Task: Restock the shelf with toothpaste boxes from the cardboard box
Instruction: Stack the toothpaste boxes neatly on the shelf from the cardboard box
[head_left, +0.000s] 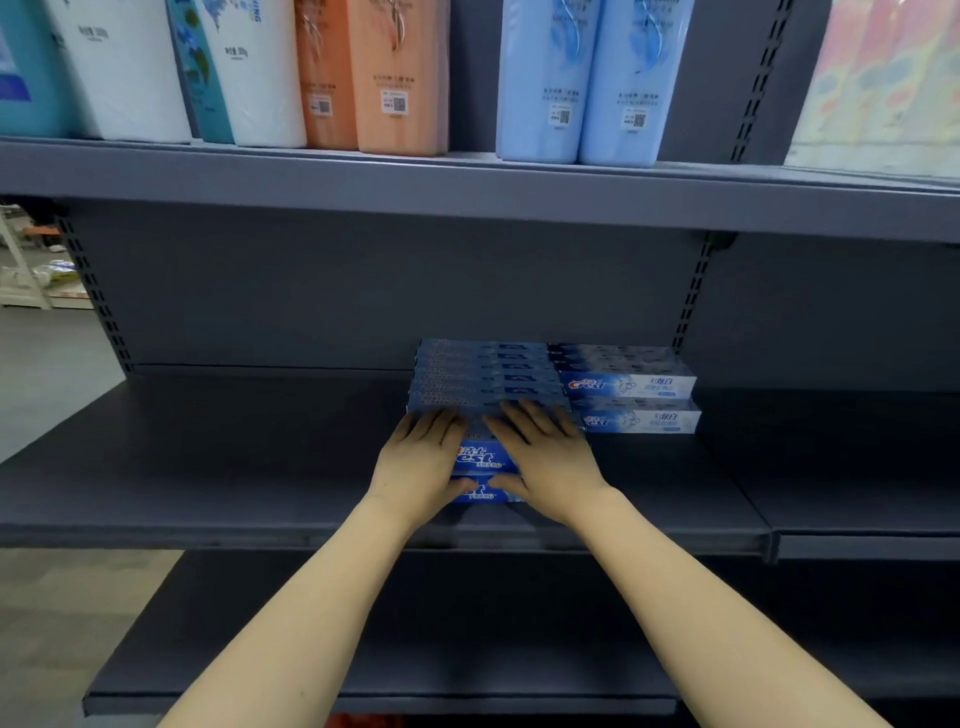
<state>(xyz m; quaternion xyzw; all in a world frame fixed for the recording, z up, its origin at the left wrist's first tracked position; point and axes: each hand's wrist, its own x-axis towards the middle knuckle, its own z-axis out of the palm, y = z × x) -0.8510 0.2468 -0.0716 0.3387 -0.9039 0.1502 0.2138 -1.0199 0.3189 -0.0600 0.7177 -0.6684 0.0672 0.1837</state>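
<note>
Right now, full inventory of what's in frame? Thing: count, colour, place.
Dark blue Crest toothpaste boxes: count unclear, stacked two high in rows, middle shelf centre, under both hands.
White-and-blue Crest toothpaste boxes: count unclear, stacked two high, touching the dark blue stack's right side.
White bottles: two, top shelf left, with teal packs beside them.
Orange bottles: two, top shelf centre.
Light blue bottles: two, top shelf right of centre.
Pastel pack: one, top shelf far right, blurred.
Shelving unit: dark grey; bottom shelf bare where visible.
Left hand: fingers flat on the front dark blue boxes.
Right hand: same, thumb on the box front.
</note>
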